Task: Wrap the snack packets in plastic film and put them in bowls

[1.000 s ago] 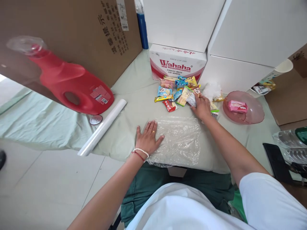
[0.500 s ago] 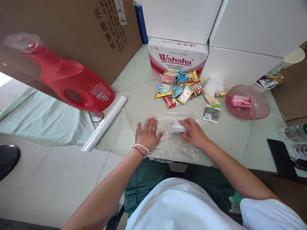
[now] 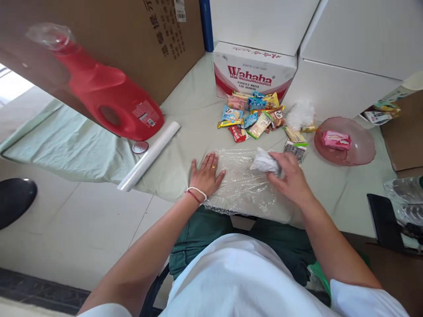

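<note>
My left hand [image 3: 206, 175] lies flat with fingers spread on the left edge of a sheet of clear plastic wrap [image 3: 243, 187] spread on the pale green cloth [image 3: 185, 127]. My right hand [image 3: 290, 179] is closed on a small white snack packet [image 3: 264, 162], held just above the wrap's upper right part. A pile of several colourful snack packets [image 3: 253, 116] lies further back, in front of a red and white Wahaha box [image 3: 254, 77].
A red detergent jug [image 3: 109, 103] lies at the left beside a roll of plastic wrap [image 3: 150, 155] and a small round lid [image 3: 140, 147]. A pink bowl [image 3: 360, 147] with a pink packet stands at the right. A large cardboard box and white boxes line the back.
My right hand went from the snack pile to the plastic wrap with a white packet, then lifted it toward the wrap's upper right. My left hand stayed pressed on the wrap.
</note>
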`<state>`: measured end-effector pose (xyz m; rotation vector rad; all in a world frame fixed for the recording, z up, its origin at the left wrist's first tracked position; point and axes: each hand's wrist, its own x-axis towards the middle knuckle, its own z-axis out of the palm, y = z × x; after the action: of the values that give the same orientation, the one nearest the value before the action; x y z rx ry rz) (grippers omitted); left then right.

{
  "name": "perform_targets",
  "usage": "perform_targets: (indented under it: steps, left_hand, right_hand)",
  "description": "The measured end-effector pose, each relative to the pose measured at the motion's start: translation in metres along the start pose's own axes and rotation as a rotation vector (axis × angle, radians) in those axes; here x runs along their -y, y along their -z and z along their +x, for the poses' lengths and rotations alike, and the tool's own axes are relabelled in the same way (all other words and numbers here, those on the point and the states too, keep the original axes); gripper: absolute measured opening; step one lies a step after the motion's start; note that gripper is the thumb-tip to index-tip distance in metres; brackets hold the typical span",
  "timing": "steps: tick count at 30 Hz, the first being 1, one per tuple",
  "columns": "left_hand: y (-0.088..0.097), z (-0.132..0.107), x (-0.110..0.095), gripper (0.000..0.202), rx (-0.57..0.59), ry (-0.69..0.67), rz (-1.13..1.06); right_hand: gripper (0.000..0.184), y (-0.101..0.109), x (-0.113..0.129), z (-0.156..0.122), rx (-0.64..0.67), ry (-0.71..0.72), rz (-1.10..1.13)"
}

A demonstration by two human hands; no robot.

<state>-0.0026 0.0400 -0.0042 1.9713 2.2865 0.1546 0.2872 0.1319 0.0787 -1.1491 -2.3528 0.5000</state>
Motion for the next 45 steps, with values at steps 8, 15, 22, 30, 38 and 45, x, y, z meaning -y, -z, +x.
perform_targets:
  steps: [8, 15, 22, 30, 38, 45]
  left_hand:
    - [0.0, -0.001, -0.001, 0.071, -0.019, -0.007, -0.003]
    - [0.003, -0.002, 0.002, 0.067, -0.015, -0.022, -0.037]
    - [0.0, 0.011, 0.018, 0.064, -0.041, 0.015, -0.155]
    - [0.024, 0.011, 0.044, 0.065, -0.138, -0.148, -0.259]
    - [0.027, -0.045, 0.039, 0.078, 0.144, -0.533, -0.327]
    - [0.007, -0.025, 0.034, 0.03, -0.085, -0.188, -0.569]
  right_hand:
    - [0.06, -0.086, 0.031, 0.003, 0.241, 0.078, -0.057]
    - [0.065, -0.051, 0.014, -0.048, 0.101, 0.207, 0.169]
    - [0.039, -0.052, 0.003, -0.108, 0.087, 0.166, 0.182]
    - [0.023, -0.035, 0.004, -0.023, 0.112, -0.156, 0.449]
    - [0.036, -0.038, -0.014, 0.015, 0.218, -0.492, 0.653]
    - [0.043, -0.035, -0.025, 0.012, 0.216, -0.634, 0.741]
